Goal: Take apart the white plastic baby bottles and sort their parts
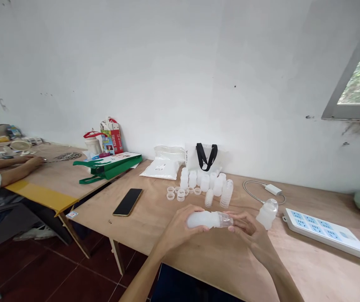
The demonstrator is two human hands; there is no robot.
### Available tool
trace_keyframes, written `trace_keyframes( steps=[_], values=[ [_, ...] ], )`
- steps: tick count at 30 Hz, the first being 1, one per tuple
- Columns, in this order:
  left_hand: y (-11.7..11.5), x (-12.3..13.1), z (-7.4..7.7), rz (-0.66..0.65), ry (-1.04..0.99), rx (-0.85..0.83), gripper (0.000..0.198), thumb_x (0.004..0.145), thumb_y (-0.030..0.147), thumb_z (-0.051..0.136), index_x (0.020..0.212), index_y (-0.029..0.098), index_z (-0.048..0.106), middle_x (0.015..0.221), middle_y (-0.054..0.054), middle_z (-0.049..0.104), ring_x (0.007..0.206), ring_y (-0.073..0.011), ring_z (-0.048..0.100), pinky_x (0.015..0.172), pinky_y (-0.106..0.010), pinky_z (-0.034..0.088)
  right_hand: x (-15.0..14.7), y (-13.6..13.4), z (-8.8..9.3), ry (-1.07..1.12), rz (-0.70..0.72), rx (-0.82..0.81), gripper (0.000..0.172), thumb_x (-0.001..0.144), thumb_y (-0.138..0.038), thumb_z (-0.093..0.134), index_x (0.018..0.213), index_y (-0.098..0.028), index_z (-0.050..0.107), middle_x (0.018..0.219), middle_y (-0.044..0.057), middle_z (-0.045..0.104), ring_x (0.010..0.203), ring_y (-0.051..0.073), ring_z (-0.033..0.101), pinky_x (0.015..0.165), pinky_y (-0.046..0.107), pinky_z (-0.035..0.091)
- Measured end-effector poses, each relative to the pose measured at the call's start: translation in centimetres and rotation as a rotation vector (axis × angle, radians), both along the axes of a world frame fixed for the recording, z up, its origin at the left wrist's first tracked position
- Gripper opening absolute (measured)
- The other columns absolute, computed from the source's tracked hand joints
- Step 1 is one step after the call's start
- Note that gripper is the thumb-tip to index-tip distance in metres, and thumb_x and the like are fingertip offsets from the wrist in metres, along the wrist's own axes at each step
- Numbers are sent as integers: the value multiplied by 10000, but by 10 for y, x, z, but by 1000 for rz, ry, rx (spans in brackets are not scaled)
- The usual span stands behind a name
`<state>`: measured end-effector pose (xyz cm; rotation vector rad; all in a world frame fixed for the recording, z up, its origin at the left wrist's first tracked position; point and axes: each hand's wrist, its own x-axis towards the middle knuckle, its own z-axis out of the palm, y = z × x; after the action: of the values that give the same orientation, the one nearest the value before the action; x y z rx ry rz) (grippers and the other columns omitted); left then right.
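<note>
A translucent white plastic bottle (200, 219) lies sideways in the air above the table's front part. My left hand (180, 224) is wrapped round its body. At its right end sits a clear cap (225, 219), and the fingers of my right hand (248, 230) are closed on that cap. Behind my hands stand several white bottles (205, 183), with stacked clear caps (226, 194) and a shorter stack (209, 198) in front of them. Loose white rings (180, 193) lie to their left. A capped bottle (267, 214) stands beyond my right hand.
A black phone (128, 202) lies left on the wooden table (148, 226). A power strip (326, 232) and a cable with a white adapter (273, 189) are at right. White packets (161, 167) and a bag with black handles (207, 157) stand behind. Another person's arms (22, 167) rest on the neighbouring table.
</note>
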<state>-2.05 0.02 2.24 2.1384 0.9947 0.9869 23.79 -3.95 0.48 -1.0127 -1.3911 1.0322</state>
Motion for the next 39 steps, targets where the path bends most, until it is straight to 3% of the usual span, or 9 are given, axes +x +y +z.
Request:
trace_keyframes(
  steps=[14,25,33,39],
  values=[
    [-1,6,-9,-67,-61,100,490,776,499,802,1170,240,669,1095,-29,702,988,-219,658,852,-314,488,9,-3,6,7,-16,-39,364,665,-462,887,884,-210,741,1114,148,764,1035,335,730,901,459,607],
    [-5,-6,15,-45,-47,-171,418,718,434,841,1055,226,706,1077,-29,723,999,-250,655,858,-324,479,-9,1,-6,20,19,15,338,686,-481,867,798,-226,676,1060,113,783,1014,306,740,883,419,610],
    [5,-12,8,-111,-182,-340,427,744,480,795,1016,162,712,987,-54,719,906,-222,646,767,-291,482,-21,2,-24,45,-20,95,292,740,-495,822,838,-243,714,1108,106,770,1131,318,692,920,423,603],
    [3,-11,8,-62,-160,-271,422,710,467,829,997,178,719,1012,-54,727,922,-228,642,789,-298,470,-24,0,-20,64,24,74,261,765,-441,821,877,-237,705,1182,110,747,1178,308,667,968,429,578]
  ],
)
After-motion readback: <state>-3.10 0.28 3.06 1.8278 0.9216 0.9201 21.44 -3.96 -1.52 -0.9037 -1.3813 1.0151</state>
